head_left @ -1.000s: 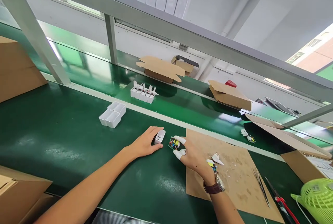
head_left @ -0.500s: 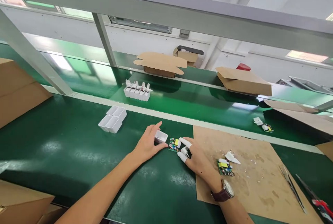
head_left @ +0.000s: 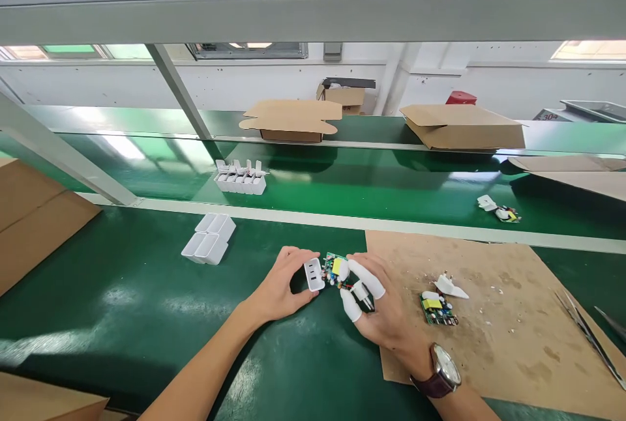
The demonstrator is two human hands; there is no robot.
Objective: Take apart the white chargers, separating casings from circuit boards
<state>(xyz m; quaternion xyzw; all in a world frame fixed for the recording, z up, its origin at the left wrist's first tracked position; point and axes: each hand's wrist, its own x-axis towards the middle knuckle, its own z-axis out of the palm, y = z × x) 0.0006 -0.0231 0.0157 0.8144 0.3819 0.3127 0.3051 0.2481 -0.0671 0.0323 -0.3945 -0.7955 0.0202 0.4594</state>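
My left hand [head_left: 288, 283] grips a small white plastic case [head_left: 314, 275] between thumb and fingers, its open side tilted toward me with dark slots showing inside. At the case's right edge, my right hand [head_left: 381, 304] holds a green circuit board [head_left: 335, 270] with a yellow transformer. White covers sit on its thumb and a finger. Under those fingers hangs a white plug piece [head_left: 362, 293] with metal prongs, and short wires show near it. The board's left end meets the case opening; whether it is inside I cannot tell.
White cases [head_left: 209, 238] stand grouped at left. On the green belt [head_left: 342, 176] is a row of filled cases [head_left: 240, 180]. Another circuit board [head_left: 437, 309] and white plug piece [head_left: 450, 287] lie on the cardboard sheet [head_left: 489, 356], with tweezers [head_left: 591, 336] at right.
The white case has been tipped so its opening faces me and the board. My right hand has raised the board and brought it against the case. The camera view has levelled.
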